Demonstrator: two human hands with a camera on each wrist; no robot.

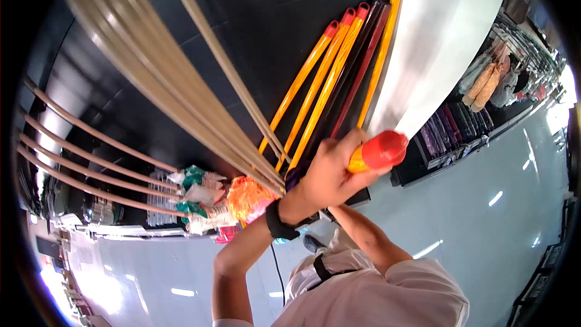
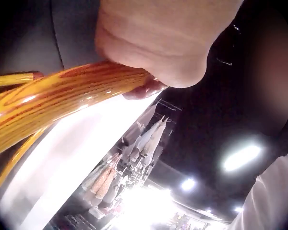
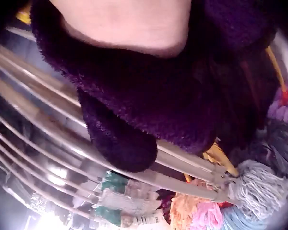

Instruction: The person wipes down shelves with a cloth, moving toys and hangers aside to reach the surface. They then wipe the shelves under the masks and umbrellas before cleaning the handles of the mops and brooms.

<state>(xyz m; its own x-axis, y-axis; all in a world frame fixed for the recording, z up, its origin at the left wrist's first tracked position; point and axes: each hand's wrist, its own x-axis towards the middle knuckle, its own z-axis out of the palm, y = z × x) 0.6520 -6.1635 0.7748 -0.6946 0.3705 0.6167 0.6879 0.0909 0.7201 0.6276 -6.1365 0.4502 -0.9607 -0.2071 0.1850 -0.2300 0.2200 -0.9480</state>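
Note:
In the head view my left hand [image 1: 330, 172] grips a yellow-orange pole just below its red cap [image 1: 386, 147]. The left wrist view shows that hand [image 2: 156, 38] curled over the wood-patterned pole [image 2: 62, 100]. A fluffy dark purple cloth [image 3: 134, 100] fills much of the right wrist view, below and around the visible part of my right hand [image 3: 129, 24]; its fingers are hidden. In the head view my right hand is out of sight behind the left one, with only the forearm showing.
Beige poles [image 1: 175, 91] and brown poles [image 1: 109, 166] stand on the left. More yellow poles [image 1: 311, 79] lean against a black panel [image 1: 266, 12], beside a white panel [image 1: 442, 30]. Low down are mop heads [image 3: 259, 187]; clothes [image 1: 484, 85] hang at the right.

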